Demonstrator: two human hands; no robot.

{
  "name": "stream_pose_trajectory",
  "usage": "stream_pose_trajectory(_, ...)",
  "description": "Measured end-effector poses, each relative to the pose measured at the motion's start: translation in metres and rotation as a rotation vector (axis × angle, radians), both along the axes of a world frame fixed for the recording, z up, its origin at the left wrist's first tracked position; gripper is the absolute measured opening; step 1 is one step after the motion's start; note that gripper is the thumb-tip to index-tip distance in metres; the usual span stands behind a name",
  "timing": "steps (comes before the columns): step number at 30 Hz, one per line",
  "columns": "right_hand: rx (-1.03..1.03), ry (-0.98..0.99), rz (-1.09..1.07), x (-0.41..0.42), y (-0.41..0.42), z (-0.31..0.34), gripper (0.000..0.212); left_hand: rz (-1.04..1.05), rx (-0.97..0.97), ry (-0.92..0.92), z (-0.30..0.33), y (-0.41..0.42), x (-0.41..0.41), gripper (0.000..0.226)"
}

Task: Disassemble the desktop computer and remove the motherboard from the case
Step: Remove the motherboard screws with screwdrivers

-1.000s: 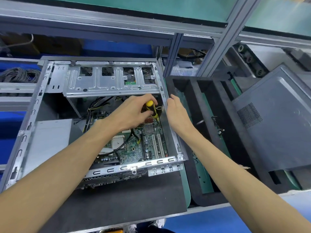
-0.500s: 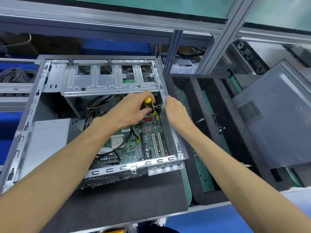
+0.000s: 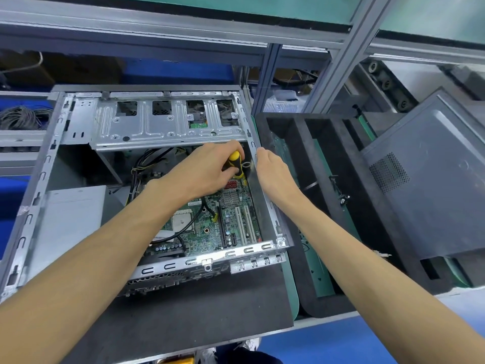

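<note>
An open metal computer case (image 3: 42, 179) lies on its side on a dark mat. The green motherboard (image 3: 207, 227) sits inside at the lower right. My left hand (image 3: 202, 169) grips a yellow and black screwdriver (image 3: 235, 164), its tip down at the board's far right corner, just under the drive cage (image 3: 168, 127). My right hand (image 3: 273, 172) holds the case's right wall at its top edge, fingers curled over the rim. The screwdriver tip is hidden behind my hand.
A grey power supply (image 3: 70, 219) fills the case's left side. Black and yellow cables (image 3: 147, 164) run behind the board. A black foam tray (image 3: 296, 143) with slots stands to the right, and the removed dark side panel (image 3: 433, 185) leans beyond it. A metal frame post (image 3: 338, 64) rises behind.
My left hand with the screwdriver has shifted slightly up toward the drive cage. My right hand stays on the case wall.
</note>
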State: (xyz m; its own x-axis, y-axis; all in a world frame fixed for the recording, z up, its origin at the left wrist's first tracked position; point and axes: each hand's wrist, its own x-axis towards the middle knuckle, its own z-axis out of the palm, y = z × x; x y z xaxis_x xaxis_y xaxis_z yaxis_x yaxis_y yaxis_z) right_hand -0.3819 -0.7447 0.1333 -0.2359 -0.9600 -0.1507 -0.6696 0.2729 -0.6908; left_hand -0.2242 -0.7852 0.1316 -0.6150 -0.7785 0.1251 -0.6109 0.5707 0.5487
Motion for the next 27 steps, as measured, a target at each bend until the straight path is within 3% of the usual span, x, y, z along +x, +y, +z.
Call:
stream_pose_trajectory(5, 0.008, 0.024, -0.001, 0.001, 0.000, 0.001, 0.037, -0.073, -0.200, -0.215, 0.013, -0.010, -0.016, 0.018)
stream_pose_trajectory(9, 0.003, -0.067, -0.027, 0.000, 0.001, 0.001, 0.036, -0.130, -0.271, -0.438, 0.017, -0.019, -0.015, 0.012)
stream_pose_trajectory(16, -0.009, -0.113, -0.026, -0.002, -0.001, -0.002, 0.037, -0.190, -0.211, -0.367, 0.017, -0.027, -0.010, 0.017)
stream_pose_trajectory(21, -0.001, 0.017, 0.008, 0.000, -0.002, -0.003, 0.038, -0.118, -0.253, -0.345, 0.014, -0.025, -0.023, 0.022)
stream_pose_trajectory(27, -0.013, -0.031, 0.024, -0.002, -0.002, -0.003, 0.034, -0.025, -0.519, -0.503, 0.014, -0.016, -0.040, 0.029)
